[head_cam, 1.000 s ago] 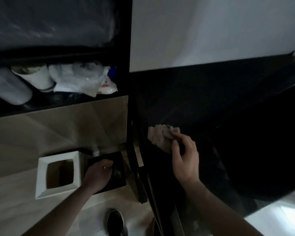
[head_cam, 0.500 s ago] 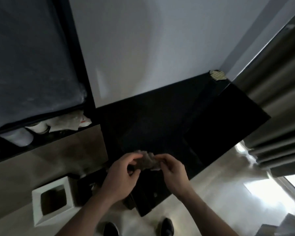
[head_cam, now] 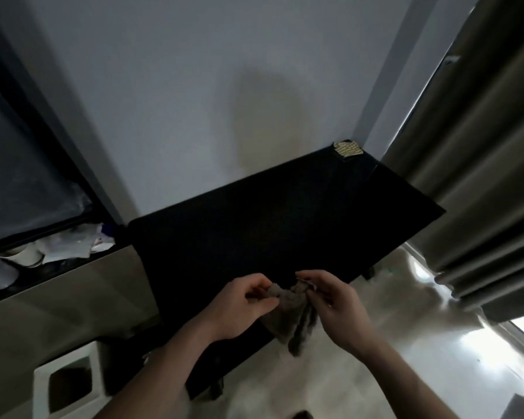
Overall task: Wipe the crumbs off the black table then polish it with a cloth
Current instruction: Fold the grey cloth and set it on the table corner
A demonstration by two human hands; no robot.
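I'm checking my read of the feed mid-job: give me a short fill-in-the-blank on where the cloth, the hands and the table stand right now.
1. The brown cloth is held by ____ hands, the left hand and the right hand.
2. The cloth hangs over the ____ edge of the black table.
3. A small striped cloth lies at the table's far ____ corner.
4. The white bin stands on the ____.

Missing words: both; near; right; floor
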